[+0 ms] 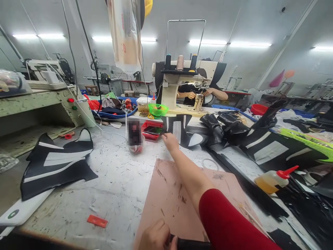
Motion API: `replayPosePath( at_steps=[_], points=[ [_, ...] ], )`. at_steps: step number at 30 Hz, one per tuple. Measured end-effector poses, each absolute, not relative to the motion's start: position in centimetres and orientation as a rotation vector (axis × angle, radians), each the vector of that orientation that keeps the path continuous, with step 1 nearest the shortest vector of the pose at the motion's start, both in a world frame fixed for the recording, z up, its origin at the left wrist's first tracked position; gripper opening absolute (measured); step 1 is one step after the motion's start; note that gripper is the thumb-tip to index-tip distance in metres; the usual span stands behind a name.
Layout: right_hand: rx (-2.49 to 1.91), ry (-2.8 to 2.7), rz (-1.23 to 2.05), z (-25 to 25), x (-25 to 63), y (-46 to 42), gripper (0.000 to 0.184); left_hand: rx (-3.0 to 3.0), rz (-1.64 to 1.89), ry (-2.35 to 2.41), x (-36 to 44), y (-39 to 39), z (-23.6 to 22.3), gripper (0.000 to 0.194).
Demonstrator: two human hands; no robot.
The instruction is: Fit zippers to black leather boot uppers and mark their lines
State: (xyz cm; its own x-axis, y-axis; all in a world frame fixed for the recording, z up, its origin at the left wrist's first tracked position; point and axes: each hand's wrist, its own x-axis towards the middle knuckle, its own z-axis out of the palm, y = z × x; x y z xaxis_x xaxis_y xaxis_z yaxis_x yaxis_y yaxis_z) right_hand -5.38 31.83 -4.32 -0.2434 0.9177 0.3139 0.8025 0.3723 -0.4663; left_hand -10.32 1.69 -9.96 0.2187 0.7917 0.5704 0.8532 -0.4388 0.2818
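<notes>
My right hand (pixel 171 142) stretches forward across the table, its fingers curled closed. It is beside a red tray (pixel 153 138) with a dark phone (pixel 154 130) lying in it. Just beyond and to the right of that hand lies a black cut piece with white strips (pixel 188 133); whether the fingers touch it, or what they hold, I cannot make out. At the bottom edge my left hand (pixel 155 236) is closed on a black piece of material (pixel 194 244), mostly cut off by the frame. Under both arms lies a brown board (pixel 166 194).
Another black cut piece (pixel 61 161) lies at the left. A sewing machine (pixel 170 86) stands behind, a person's hands (pixel 191 94) beyond it. Black boots (pixel 223 126), long dark strips (pixel 244 180) and a glue bottle (pixel 273 181) crowd the right. A red-orange tab (pixel 97 221) lies in front.
</notes>
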Motion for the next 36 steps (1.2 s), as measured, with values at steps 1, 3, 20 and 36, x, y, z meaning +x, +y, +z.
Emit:
replayPosePath(
  at_steps=[1, 3, 20, 36],
  points=[
    [-1.443, -2.019, 0.257, -3.6, -4.0, 31.4, 0.032, -2.406, -1.044, -1.642, -10.3, 1.6, -9.9, 0.018],
    [-1.357, -1.875, 0.218, -2.1, -1.1, 30.0, 0.027, -2.483, -1.085, -1.782, -10.3, 1.5, -9.7, 0.019],
    [-0.784, -1.128, 1.109, 4.5, 10.4, 16.3, 0.05, -2.224, -2.114, -2.052, -12.1, 14.4, -0.1, 0.044],
    [-0.933, -1.18, 0.951, 0.4, 13.7, 9.4, 0.027, -2.424, -1.523, -2.279, -14.6, 9.4, 2.4, 0.03]
  ],
)
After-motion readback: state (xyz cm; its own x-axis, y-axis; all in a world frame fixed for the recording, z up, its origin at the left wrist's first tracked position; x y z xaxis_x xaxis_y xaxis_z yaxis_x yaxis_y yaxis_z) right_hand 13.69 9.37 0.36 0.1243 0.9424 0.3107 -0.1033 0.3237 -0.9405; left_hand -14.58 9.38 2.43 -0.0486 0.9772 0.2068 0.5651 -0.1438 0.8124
